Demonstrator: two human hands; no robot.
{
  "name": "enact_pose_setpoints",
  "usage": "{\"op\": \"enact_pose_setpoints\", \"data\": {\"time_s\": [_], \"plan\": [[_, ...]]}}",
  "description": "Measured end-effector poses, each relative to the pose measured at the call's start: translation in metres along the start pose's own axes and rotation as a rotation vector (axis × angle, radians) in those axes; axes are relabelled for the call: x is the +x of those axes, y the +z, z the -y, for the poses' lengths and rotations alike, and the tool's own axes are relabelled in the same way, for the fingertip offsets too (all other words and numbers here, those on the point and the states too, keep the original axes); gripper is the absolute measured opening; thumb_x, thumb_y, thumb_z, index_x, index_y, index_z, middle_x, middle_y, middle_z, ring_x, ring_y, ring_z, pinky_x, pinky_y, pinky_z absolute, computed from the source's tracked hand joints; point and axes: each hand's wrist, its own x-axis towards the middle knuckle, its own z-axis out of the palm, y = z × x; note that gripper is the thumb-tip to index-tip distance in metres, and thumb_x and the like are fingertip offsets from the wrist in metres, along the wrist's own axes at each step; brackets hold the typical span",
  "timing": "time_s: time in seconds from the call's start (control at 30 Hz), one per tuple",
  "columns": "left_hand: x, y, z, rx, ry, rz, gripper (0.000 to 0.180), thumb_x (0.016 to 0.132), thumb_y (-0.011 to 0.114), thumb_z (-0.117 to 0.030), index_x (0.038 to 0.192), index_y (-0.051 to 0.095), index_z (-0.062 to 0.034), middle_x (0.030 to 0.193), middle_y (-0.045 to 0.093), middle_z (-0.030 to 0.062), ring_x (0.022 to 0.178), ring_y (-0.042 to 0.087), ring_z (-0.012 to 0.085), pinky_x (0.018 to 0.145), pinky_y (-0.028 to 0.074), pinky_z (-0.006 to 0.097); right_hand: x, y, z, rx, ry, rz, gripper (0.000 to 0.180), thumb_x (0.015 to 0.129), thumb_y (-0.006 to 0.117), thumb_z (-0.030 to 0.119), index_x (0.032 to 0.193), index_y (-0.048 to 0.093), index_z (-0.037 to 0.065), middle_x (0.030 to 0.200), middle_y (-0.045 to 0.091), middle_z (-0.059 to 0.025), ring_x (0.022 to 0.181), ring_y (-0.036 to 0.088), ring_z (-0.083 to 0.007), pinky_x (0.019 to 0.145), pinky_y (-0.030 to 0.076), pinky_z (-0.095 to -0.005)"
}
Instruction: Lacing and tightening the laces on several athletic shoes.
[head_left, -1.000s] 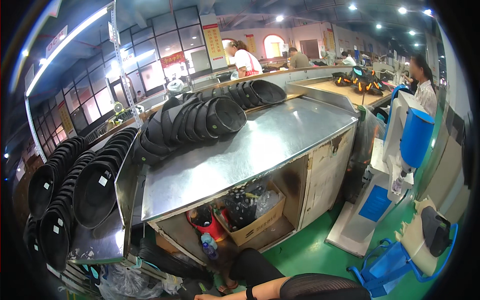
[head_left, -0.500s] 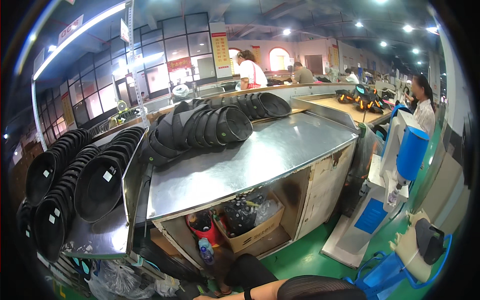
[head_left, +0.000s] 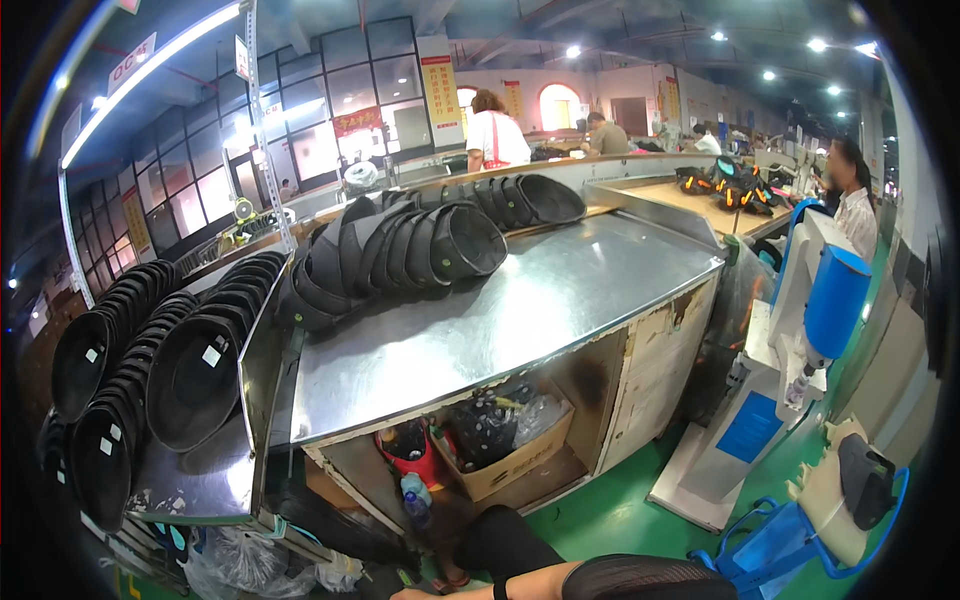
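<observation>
My right forearm, with a dark band at the wrist and a black mesh sleeve, reaches leftward along the lower edge. Only a sliver of my right hand shows there, its fingers cut off by the picture's edge. Right beside it is a dark piece with a small green mark; whether I hold it cannot be made out. My left hand is out of the picture. In front of me stands a metal-topped table, bearing nested rows of black moulded cup-like pieces along its far left side.
More nested black pieces with white stickers fill a lower metal shelf at left. Under the table are a cardboard box, a red container and a bottle. A white-and-blue machine and blue-framed chair stand right. People work beyond.
The view has shifted very slightly. My right arm stays low at the bottom edge, almost unmoved. A person in white across the table has turned and shifted a little.
</observation>
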Motion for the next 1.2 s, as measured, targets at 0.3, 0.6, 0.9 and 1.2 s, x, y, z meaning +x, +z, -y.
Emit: {"op": "enact_pose_setpoints", "data": {"time_s": [0.3, 0.6, 0.9, 1.2], "plan": [[-0.013, 0.048, -0.007, -1.343, 0.021, -0.331, 0.014, 0.092, 0.058, -0.015, 0.081, 0.062, -0.0060, 0.084, 0.052, -0.0007, 0.076, 0.049, 0.0112, 0.067, 0.041, 0.027, -0.011, -0.018, 0.013, 0.317, 0.040, 0.071, 0.032, 0.079, 0.065, -0.002, 0.110, 0.058, -0.004, 0.088, 0.066, -0.0137, 0.075, 0.068, -0.0242, 0.065, 0.058, -0.0357], [-0.042, 0.043, 0.007, -1.146, -0.021, -0.622, 0.028, 0.096, 0.055, -0.019, 0.121, 0.058, -0.0075, 0.094, 0.054, -0.0013, 0.086, 0.049, 0.0090, 0.081, 0.040, 0.024, -0.012, -0.012, 0.039, 0.105, 0.193, 0.025, 0.028, 0.089, 0.064, 0.014, 0.112, 0.063, -0.002, 0.081, 0.067, -0.0069, 0.060, 0.062, -0.0089, 0.056, 0.052, -0.0205], [-0.052, 0.095, 0.060, -0.991, -0.056, -0.404, 0.037, 0.093, 0.059, -0.031, 0.116, 0.058, -0.0017, 0.103, 0.065, 0.0152, 0.099, 0.060, 0.0257, 0.083, 0.047, 0.040, -0.021, 0.010, 0.035, -0.062, 0.094, 0.189, 0.018, 0.093, 0.058, 0.012, 0.104, 0.066, 0.000, 0.072, 0.063, -0.0027, 0.057, 0.059, -0.0066, 0.050, 0.048, -0.0200], [-0.101, 0.037, -0.010, -0.381, 0.761, -0.202, 0.040, 0.083, 0.066, -0.037, 0.113, 0.065, -0.0103, 0.119, 0.063, 0.0049, 0.108, 0.055, 0.0227, 0.090, 0.042, 0.037, -0.021, 0.014, 0.052, -0.626, -0.069, -0.051, 0.014, 0.096, 0.052, 0.016, 0.091, 0.060, 0.005, 0.060, 0.050, 0.0011, 0.050, 0.045, -0.0042, 0.046, 0.036, -0.0220]]}}
